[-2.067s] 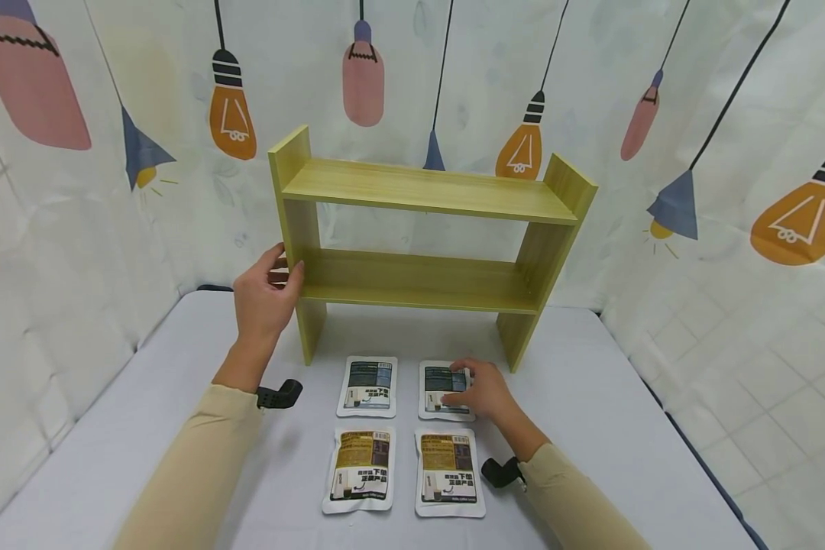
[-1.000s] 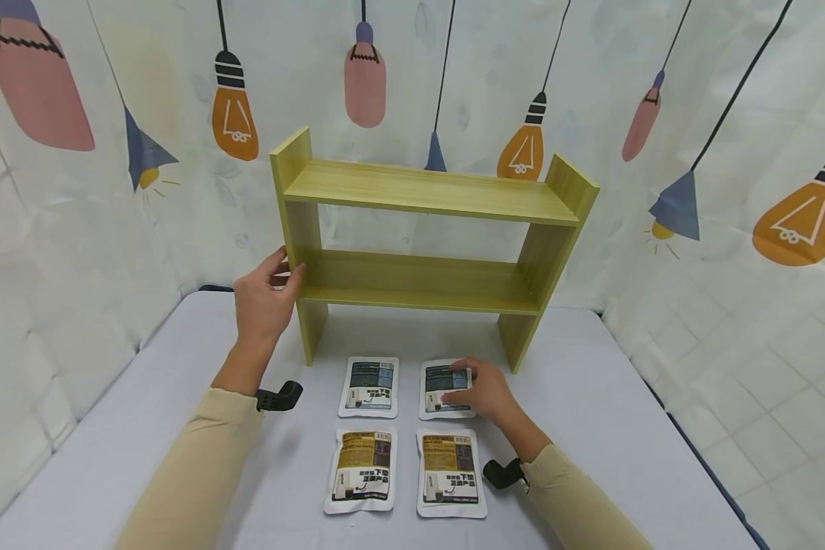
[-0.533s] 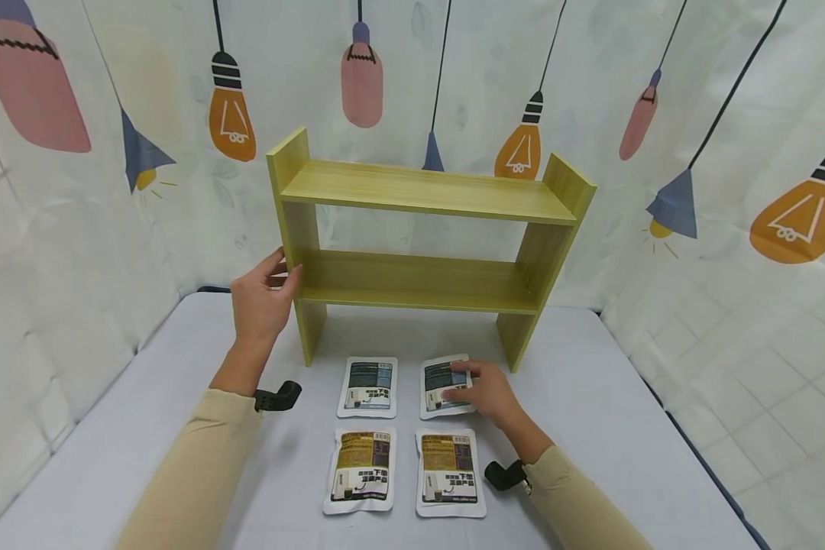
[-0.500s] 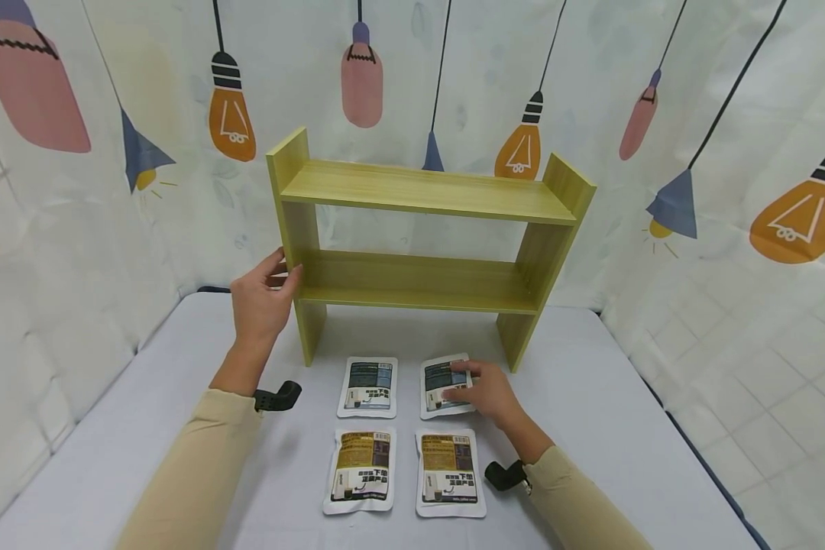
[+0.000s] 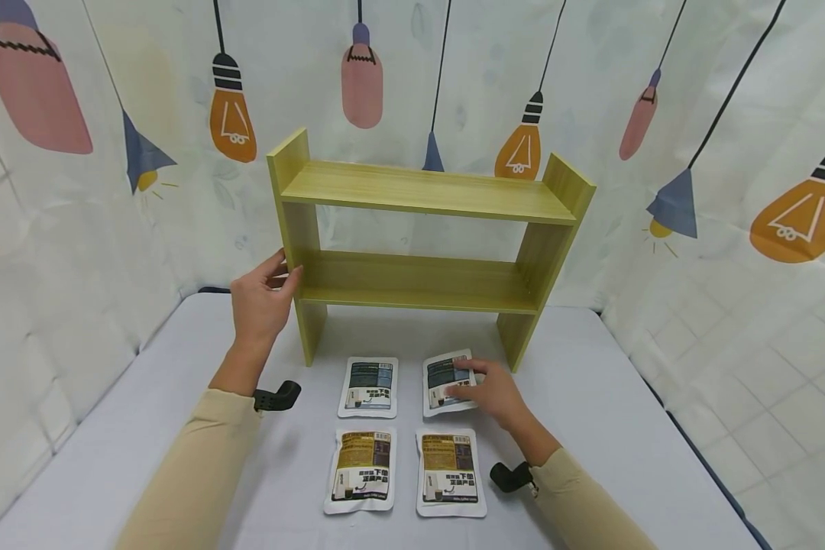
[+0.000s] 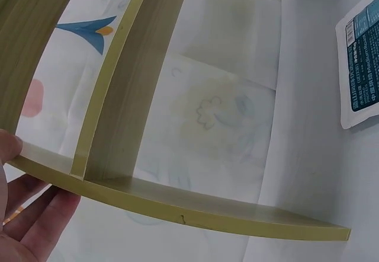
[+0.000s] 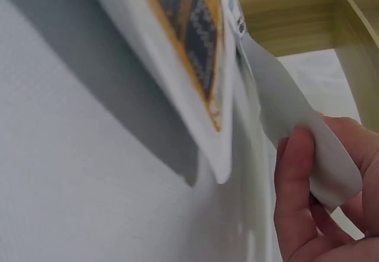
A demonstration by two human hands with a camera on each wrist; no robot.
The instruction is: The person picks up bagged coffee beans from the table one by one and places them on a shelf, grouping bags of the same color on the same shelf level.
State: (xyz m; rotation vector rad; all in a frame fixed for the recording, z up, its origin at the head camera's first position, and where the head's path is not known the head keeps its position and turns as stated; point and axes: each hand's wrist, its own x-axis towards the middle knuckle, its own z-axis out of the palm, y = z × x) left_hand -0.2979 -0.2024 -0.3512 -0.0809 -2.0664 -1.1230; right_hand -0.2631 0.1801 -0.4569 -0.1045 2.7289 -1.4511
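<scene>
A yellow-green wooden shelf (image 5: 426, 191) with two boards stands on the white table. My left hand (image 5: 261, 305) grips the front edge of its left side panel (image 6: 195, 214), thumb inside and fingers outside. My right hand (image 5: 495, 391) pinches the right edge of a white pouch (image 5: 447, 382) with a dark blue label. That pouch is tilted, its right side raised off the table; in the right wrist view its pale underside (image 7: 331, 167) shows between thumb and fingers. A second blue-labelled pouch (image 5: 368, 387) lies flat to the left.
Two pouches with brown-yellow labels lie nearer me, a left one (image 5: 361, 470) and a right one (image 5: 450, 473). Behind the shelf hangs a white curtain (image 5: 406, 99) printed with lamps, which also runs along both sides of the table (image 5: 577, 428).
The right-hand blue-labelled pouch lay flat before; its right side has risen and it has turned slightly anticlockwise in my right hand. My left hand has stayed on the shelf.
</scene>
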